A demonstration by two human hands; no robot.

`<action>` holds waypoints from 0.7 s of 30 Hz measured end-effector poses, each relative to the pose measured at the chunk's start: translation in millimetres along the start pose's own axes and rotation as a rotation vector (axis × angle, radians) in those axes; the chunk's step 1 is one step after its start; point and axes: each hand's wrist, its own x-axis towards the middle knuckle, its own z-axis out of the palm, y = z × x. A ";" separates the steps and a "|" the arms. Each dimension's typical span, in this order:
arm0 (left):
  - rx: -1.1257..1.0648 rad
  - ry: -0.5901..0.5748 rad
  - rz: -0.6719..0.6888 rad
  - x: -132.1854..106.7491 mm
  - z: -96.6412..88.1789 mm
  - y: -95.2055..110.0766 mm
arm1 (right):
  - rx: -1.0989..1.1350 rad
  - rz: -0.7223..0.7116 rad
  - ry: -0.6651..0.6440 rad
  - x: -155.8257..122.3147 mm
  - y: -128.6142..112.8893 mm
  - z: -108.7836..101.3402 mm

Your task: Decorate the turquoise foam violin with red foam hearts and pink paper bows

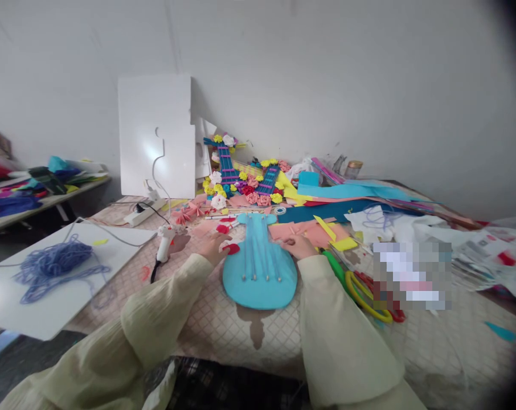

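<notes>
The blue guitar cutout (260, 273) lies flat on the table (224, 330) between both hands, its long axis running away from the person: narrow neck toward the wall, wide rounded body toward the person. The left hand (213, 246) curls at a red piece (232, 249) on the cutout's left edge, near the glue gun (164, 245). The right hand (298, 246) touches the right edge; whether either hand grips cannot be told.

Glue gun (164, 246) left of paper guitar (260, 267)
</notes>
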 end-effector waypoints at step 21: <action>0.259 0.100 0.309 -14.8 8.0 10.1 | -0.026 0.015 -0.042 -1.4 -4.0 0.5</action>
